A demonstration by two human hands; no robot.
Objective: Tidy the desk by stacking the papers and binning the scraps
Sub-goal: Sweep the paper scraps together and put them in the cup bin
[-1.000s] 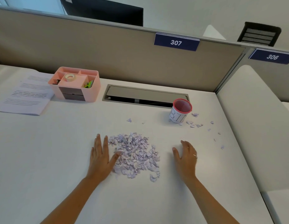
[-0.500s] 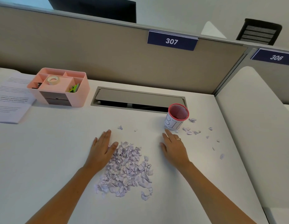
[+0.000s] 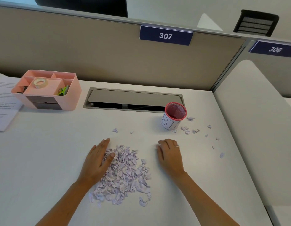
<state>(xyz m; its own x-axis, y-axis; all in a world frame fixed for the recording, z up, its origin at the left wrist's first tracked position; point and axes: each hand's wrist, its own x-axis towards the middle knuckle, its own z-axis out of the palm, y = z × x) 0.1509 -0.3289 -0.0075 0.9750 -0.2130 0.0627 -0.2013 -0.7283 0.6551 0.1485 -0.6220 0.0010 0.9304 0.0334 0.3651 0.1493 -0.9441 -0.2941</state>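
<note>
Scraps of pale lilac paper lie heaped near the desk's front edge, roughly at its middle, between your two hands. Your left hand lies flat, fingers straight and together, its thumb side pressed against the heap's left flank; it holds nothing. Your right hand rests on the bare desk just right of the heap, apart from it, fingers bent over at the knuckles; whether a scrap sits under them I cannot tell.

As I judge it, the risk is scatter. The bits are light and crumpled, so a quick sweep from either side would likely push some out past your fingers or over the front edge. A few outliers already sit at the heap's near-right corner.

Further back, the bin, a small red mesh cup with a white label, stands upright toward the right, just in front of the cable slot. Its mouth is narrow, so a full handful could spill round it, and a knock from your wrist could tip it. Stray scraps dot the desk beside it and trail toward the right edge.

At the back left stand a pink organiser and, partly behind it at the left edge, printed papers.
</note>
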